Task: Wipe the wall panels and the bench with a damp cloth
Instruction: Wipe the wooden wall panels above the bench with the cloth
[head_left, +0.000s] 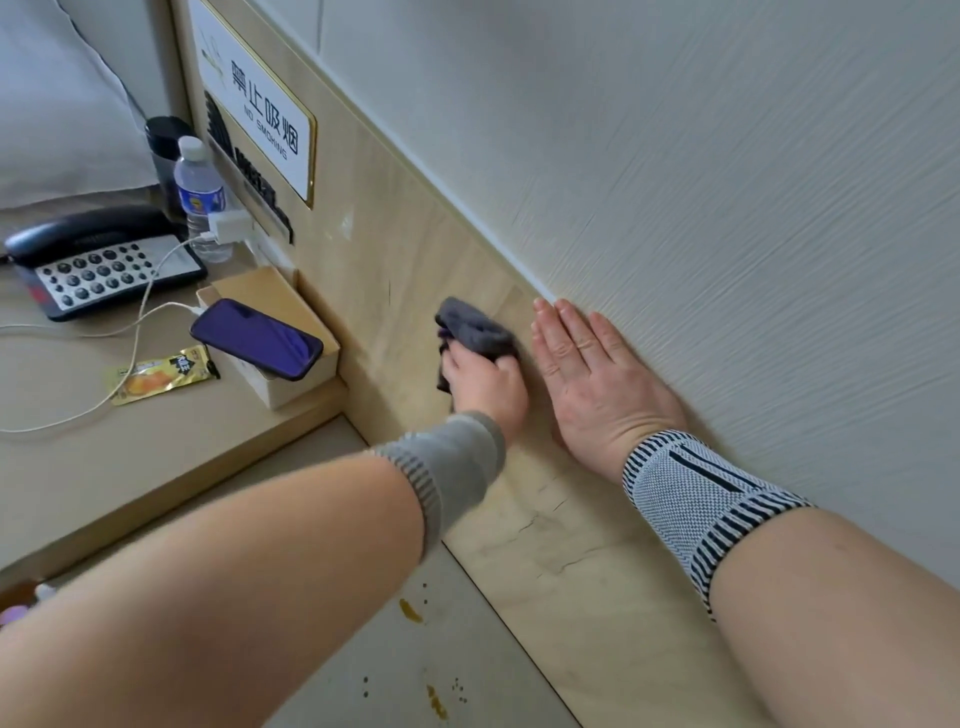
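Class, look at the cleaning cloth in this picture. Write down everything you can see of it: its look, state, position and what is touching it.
The cloth is dark grey, soft-looking fabric with a purplish edge, bunched into a crumpled wad. The left hand grips it from below, fingers curled round it, and holds it against the light wood-look wall panel. A loose end hangs down beside the hand. It sits just left of the right hand, apart from it. Dampness cannot be judged.
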